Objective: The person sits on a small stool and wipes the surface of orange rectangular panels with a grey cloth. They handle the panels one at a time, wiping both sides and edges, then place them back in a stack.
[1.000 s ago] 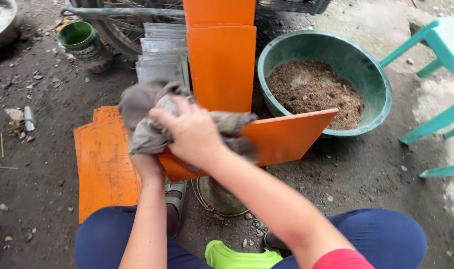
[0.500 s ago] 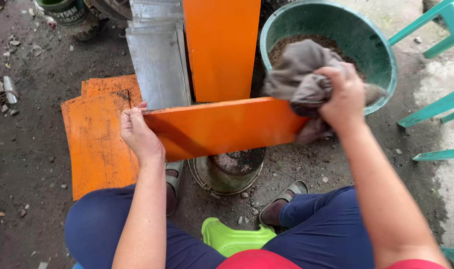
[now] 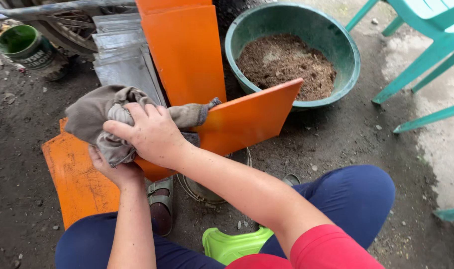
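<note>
I hold an orange rectangular panel (image 3: 247,119) tilted over my knees. My left hand (image 3: 115,169) grips its left end from below, mostly hidden under the cloth. My right hand (image 3: 150,132) presses a crumpled grey cloth (image 3: 97,112) onto the panel's left part. Beneath the panel a round metal tin (image 3: 202,189) stands on the ground between my feet.
More orange panels (image 3: 184,50) and grey ones (image 3: 120,60) lean upright behind. Another orange panel (image 3: 72,179) lies on the dirt at left. A green basin (image 3: 346,45) of brown soil sits at back right, teal chair legs (image 3: 416,84) at right, a green paint can (image 3: 23,45) at far left.
My right hand has swept the cloth from the panel's right end back to its left end. The panel's right end has tipped upward.
</note>
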`<action>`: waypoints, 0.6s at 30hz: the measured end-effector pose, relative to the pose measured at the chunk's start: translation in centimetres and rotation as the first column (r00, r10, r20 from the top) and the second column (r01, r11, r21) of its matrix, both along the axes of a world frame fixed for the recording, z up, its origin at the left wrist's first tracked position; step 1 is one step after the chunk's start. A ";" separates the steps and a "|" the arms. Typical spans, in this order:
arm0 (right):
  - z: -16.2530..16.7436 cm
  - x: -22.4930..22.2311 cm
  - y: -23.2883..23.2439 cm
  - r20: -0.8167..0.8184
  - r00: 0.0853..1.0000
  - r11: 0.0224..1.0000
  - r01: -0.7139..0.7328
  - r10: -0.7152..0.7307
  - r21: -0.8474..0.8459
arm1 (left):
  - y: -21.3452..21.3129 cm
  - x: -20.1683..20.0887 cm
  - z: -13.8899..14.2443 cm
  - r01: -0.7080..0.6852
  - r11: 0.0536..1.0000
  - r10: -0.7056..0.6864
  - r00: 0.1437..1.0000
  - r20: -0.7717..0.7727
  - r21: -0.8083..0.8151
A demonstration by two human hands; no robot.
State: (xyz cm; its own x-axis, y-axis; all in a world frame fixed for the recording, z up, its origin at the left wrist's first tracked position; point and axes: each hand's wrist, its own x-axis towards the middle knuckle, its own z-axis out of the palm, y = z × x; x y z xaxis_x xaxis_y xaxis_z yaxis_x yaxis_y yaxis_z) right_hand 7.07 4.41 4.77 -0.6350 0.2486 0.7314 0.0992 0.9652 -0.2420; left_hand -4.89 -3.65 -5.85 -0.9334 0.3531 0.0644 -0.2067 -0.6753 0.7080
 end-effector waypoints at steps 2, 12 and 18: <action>0.0 1.2 0.9 -0.023 0.998 0.998 -0.052 0.052 0.028 | 0.2 0.7 0.1 -0.067 0.996 0.061 0.992 -0.109 -0.054; -1.9 19.9 17.5 0.070 0.978 0.981 0.194 -0.194 0.002 | 1.6 0.6 -2.3 -0.248 0.948 0.177 0.933 -0.314 -0.201; -11.1 29.0 26.2 -0.304 0.830 0.847 0.324 -0.468 -0.421 | 1.1 -0.1 -2.6 -0.232 0.949 0.151 0.928 -0.340 -0.213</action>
